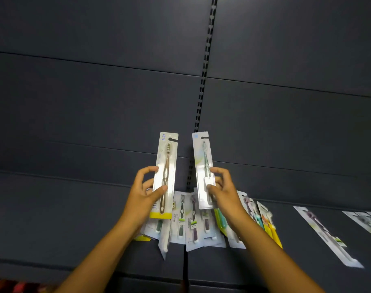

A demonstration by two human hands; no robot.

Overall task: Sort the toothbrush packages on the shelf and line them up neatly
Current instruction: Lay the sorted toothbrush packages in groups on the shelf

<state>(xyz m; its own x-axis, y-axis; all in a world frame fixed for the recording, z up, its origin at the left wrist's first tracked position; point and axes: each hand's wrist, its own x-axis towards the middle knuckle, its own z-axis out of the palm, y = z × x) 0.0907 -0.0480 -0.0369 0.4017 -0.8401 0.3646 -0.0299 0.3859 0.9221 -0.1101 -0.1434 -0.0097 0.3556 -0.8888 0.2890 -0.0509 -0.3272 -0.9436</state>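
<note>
1. Gripping one upright pack each, above the shelf: my left hand [145, 192] pinches the yellow-based gold-brush blister pack [165, 176], my right hand [223, 192] the clear-carded grey-brush pack [203, 170].
2. Either thin card could slip from its edge pinch, I judge, and scatter the loose overlapping heap of packs [193, 225] on the dark shelf [74, 229].

Behind the two hands, the heap of packages [193, 220] is half covered: the left hand [142, 195] and its gold-brush pack [165, 176] hide the ones beneath, the right hand [224, 193] masks more. Print on every card is too small to read. Far right of the right hand, a package [368, 220] runs off the edge, badly blurred. Both forearms are cut by the bottom edge.
</note>
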